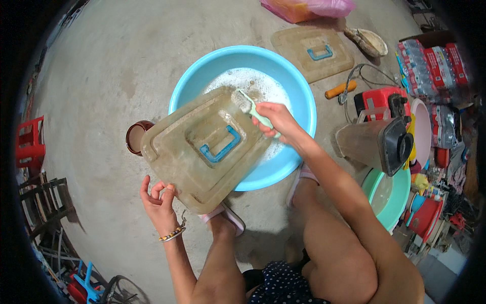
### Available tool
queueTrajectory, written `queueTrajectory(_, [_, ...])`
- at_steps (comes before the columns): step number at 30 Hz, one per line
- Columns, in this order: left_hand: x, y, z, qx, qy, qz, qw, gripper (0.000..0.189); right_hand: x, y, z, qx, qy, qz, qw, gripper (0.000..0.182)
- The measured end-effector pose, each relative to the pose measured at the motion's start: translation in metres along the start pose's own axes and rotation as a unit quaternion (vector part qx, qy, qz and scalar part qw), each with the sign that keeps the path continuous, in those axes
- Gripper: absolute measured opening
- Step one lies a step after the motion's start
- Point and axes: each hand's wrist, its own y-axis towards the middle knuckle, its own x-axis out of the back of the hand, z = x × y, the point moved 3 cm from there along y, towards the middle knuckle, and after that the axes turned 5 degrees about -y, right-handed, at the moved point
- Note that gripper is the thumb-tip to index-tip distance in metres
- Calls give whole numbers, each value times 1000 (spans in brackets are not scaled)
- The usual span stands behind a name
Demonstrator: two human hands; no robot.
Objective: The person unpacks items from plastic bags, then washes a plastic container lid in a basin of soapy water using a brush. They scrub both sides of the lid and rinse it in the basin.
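A cloudy plastic box lid [171,152] with a blue handle [220,146] lies tilted across the near left part of a round blue basin [243,49]. Soapy water [262,81] with white foam shows inside the basin. My left hand [161,203] grips the lid's near left edge between thumb and fingers. In my right hand [275,121] is a light green scrubbing brush [262,117], its foamy bristles at the lid's far right corner.
A brown bowl [136,138] of cloudy liquid stands left of the basin. Another lid [292,49] lies beyond it. At the right are an orange-handled tool [340,89], a clear plastic container [360,140], a green basin [398,205] and packs of bottles [436,68].
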Motion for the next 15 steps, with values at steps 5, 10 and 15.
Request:
queueTrajectory(5, [-2,2,2,-1,-20,5,1000,58,8,-19,-7,-2,138,80,987,18])
queueTrajectory(10, [-1,2,4,-1,-25,1,1000,59,5,-23,-3,4,153,83,985,19])
queueTrajectory(15, [-2,2,2,8,-20,-2,1000,59,5,-23,-9,-3,178,91,980,18])
